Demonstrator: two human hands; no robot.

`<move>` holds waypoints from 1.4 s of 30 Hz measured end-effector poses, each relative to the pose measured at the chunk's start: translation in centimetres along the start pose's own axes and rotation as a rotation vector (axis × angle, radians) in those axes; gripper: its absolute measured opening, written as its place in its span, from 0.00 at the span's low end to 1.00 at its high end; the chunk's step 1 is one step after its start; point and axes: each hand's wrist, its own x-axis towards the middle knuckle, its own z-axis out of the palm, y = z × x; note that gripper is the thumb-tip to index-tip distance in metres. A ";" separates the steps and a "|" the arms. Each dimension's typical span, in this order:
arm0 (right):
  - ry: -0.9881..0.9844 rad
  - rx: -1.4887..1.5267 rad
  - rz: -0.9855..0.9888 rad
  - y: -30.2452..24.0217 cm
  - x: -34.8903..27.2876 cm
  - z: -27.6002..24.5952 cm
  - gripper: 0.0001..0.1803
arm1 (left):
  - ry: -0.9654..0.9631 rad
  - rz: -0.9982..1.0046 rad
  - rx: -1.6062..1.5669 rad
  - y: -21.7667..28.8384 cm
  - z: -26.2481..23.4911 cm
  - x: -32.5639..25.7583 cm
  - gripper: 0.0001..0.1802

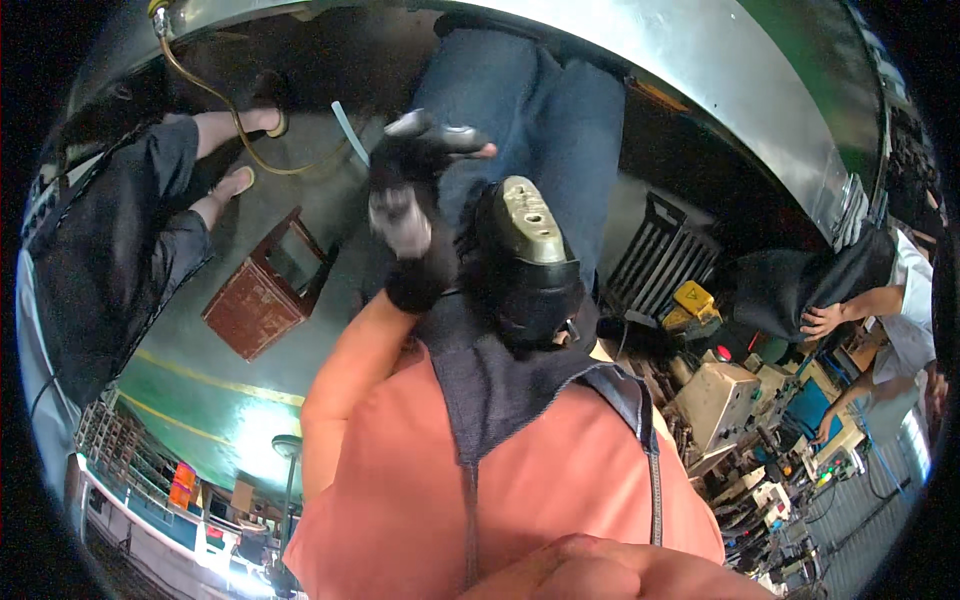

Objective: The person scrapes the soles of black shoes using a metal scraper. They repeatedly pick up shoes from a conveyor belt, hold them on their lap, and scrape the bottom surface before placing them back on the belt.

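My left hand [405, 190] wears a black and grey glove with at least one bare fingertip. It is raised near my jeans [500, 110], a little blurred, with loosely bent, parted fingers and nothing visible in it. To its right, in front of my lap, is a rounded black object with a pale beige-green plate [534, 222] on top, which has small holes in it. The hand appears apart from this object, whose kind I cannot make out. Bare skin [600, 572] at the lower edge, over my salmon shirt, may belong to my right arm; no right fingers can be distinguished.
Ahead curves a shiny metal panel [690, 60]. At left are a reddish-brown wooden stool [255, 310], a thin hose [235, 120] and a seated person's dark-clad legs [180, 200]. At right stand a black slatted rack [660, 255], beige machines [715, 400] and another person's hand [822, 320] on black material.
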 end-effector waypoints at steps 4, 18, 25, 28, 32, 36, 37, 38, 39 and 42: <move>-0.054 -0.025 -0.041 0.1 -0.1 -0.4 0.14 | -0.138 0.386 0.997 4.6 0.8 -3.5 0.42; -0.043 -0.007 -0.073 0.1 0.3 0.8 0.31 | -0.107 -0.089 0.491 4.6 4.3 -2.6 0.44; 0.076 0.024 -0.074 0.5 -0.2 1.3 0.29 | -0.074 0.257 0.794 2.7 3.5 -3.4 0.45; 0.139 0.052 -0.111 1.8 -0.8 1.9 0.25 | -0.084 0.535 1.119 2.9 3.5 -3.0 0.42; 0.087 -0.011 -0.143 2.3 -0.7 1.5 0.18 | -0.107 0.440 1.051 4.2 4.6 -1.8 0.31; 0.061 -0.047 -0.024 -1.1 1.1 -0.2 0.16 | 0.050 0.033 0.180 -0.2 4.2 -0.9 0.17; 0.041 -0.085 -0.006 -1.4 1.2 -0.4 0.16 | 0.060 0.048 0.361 -2.3 2.0 -0.2 0.16; 0.044 -0.087 -0.016 -1.2 1.1 -0.4 0.16 | 0.041 0.064 0.461 -2.6 1.7 0.1 0.16; 0.033 -0.082 -0.034 -0.8 1.2 -0.4 0.17 | 0.041 0.086 0.562 -2.3 1.7 0.4 0.16; 0.079 -0.063 -0.072 -0.1 1.1 -0.1 0.17 | -0.025 0.151 0.623 -0.9 2.2 -0.1 0.18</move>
